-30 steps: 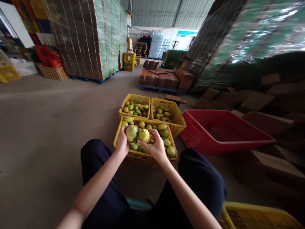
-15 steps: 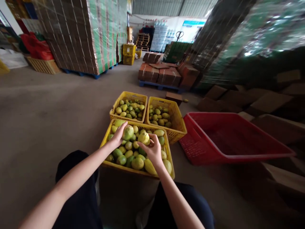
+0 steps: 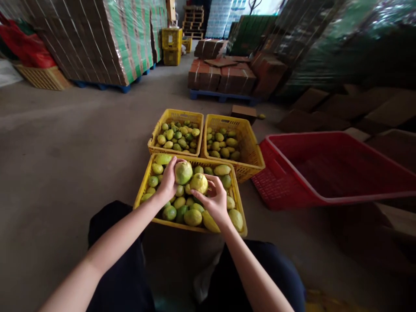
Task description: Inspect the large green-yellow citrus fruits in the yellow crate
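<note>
My left hand point(image 3: 169, 180) is closed round a green-yellow lemon point(image 3: 183, 172), large and roundish. Just to its right, my right hand point(image 3: 216, 197) grips a yellower, bumpy lemon point(image 3: 199, 183) between thumb and fingers. Both fruits are held close together over the front yellow crate point(image 3: 142, 187), which is full of green and yellow lemons point(image 3: 193, 217) of various sizes. Behind it stand a left rear crate point(image 3: 151, 143) and a right rear crate point(image 3: 251, 151), each with more lemons inside.
A big red plastic bin point(image 3: 276, 186) stands to the right of the crates. Beyond are flattened cartons on a blue pallet point(image 3: 208, 95) and a small cardboard box point(image 3: 243, 113). Loose cardboard point(image 3: 338, 106) lies at the right. A tall wrapped stack point(image 3: 84, 43) rises at the left.
My view has tilted downward, so the background sits higher. The two lemons moved apart, then came close together again. Each hand keeps its own fruit.
</note>
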Demonstrator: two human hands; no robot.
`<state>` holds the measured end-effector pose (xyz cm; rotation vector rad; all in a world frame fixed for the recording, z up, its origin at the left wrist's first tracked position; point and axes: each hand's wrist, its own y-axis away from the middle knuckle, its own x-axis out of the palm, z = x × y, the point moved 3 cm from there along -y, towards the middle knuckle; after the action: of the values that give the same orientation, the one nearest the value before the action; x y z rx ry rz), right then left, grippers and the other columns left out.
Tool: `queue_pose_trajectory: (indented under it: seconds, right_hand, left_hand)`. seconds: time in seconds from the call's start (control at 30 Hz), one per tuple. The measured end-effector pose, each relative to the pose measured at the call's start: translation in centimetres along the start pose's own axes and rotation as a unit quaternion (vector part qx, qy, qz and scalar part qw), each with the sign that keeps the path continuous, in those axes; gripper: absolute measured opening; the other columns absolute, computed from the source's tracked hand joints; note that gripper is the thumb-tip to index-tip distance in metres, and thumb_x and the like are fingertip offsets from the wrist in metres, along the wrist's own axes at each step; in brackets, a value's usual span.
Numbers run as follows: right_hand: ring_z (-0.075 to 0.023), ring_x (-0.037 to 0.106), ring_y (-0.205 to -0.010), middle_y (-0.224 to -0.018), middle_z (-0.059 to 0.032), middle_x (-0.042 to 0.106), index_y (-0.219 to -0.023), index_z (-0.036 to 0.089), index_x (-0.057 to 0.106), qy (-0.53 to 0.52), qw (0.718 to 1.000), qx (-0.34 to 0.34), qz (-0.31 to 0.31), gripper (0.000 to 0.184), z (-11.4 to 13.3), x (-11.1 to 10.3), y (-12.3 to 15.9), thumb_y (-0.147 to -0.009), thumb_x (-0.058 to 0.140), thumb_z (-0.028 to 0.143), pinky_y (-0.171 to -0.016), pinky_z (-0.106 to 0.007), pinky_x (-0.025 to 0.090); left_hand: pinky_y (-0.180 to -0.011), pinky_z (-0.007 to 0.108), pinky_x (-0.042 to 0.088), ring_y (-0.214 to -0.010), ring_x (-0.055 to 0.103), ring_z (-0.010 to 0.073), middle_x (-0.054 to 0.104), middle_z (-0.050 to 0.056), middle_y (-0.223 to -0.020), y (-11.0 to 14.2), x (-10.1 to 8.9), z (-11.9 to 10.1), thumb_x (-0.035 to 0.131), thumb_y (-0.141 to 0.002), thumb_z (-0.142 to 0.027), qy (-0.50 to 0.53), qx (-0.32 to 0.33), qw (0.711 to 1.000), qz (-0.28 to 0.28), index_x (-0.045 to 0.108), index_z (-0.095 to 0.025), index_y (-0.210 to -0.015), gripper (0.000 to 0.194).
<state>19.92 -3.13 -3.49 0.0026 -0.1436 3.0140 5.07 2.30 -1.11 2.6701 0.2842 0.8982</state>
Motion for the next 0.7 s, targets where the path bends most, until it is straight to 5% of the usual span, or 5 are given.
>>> queue_pose_trajectory:
  seconds: [0.1,0.2,0.33,0.5,0.7]
  right_hand:
    - [-0.0282,0.070,-0.099,-0.105,-0.0058,0.073,-0.104,0.026,0.064,-0.011,1.000,0.024,-0.014,0.058,0.1,-0.3,0.1,-0.062,0.093,0.052,-0.080,-0.040,0.061]
    - [-0.0251,0.072,-0.087,-0.103,-0.0034,0.074,-0.104,0.027,0.061,-0.061,0.993,0.094,-0.024,0.049,-0.7,-0.3,-0.1,-0.070,0.084,0.054,-0.070,-0.037,0.061]
    - [-0.0271,0.074,-0.074,-0.092,-0.0034,0.076,-0.098,0.027,0.061,-0.169,0.967,0.190,0.008,0.042,-2.1,0.1,-0.5,-0.073,0.073,0.057,-0.062,-0.041,0.063]
    - [-0.0243,0.068,-0.055,-0.074,-0.0060,0.073,-0.085,0.023,0.066,-0.179,0.941,0.280,0.057,0.049,-3.3,0.2,-1.0,-0.075,0.067,0.071,-0.051,-0.040,0.059]
    - [-0.0238,0.069,-0.063,-0.077,-0.0054,0.073,-0.082,0.026,0.063,-0.185,0.944,0.271,0.029,0.048,-3.3,0.6,-1.2,-0.070,0.079,0.069,-0.047,-0.034,0.053]
  left_hand:
    - [-0.087,0.033,0.062,-0.109,0.074,0.0295,0.079,0.007,-0.094,0.3,0.4,0.5,0.067,-0.092,-0.055,0.047,-0.114,0.992,0.008,0.072,-0.024,-0.086,0.032]
    - [-0.088,0.035,0.063,-0.106,0.075,0.0293,0.080,0.009,-0.100,0.8,-0.1,0.9,0.072,-0.091,-0.043,0.046,-0.169,0.985,-0.001,0.075,-0.021,-0.100,0.024]
    - [-0.079,0.034,0.066,-0.091,0.077,0.0257,0.079,0.012,-0.102,1.2,-1.2,0.8,0.076,-0.089,-0.027,0.016,-0.200,0.980,-0.009,0.073,-0.017,-0.114,0.027]
    - [-0.053,0.025,0.059,-0.062,0.071,0.0194,0.076,0.014,-0.083,1.0,-2.7,0.7,0.058,-0.101,-0.044,0.013,-0.268,0.963,-0.032,0.072,-0.012,-0.114,0.038]
    - [-0.048,0.023,0.055,-0.055,0.066,0.0163,0.078,0.017,-0.089,1.2,-3.1,0.6,0.055,-0.101,-0.050,0.007,-0.272,0.962,-0.013,0.074,-0.012,-0.110,0.043]
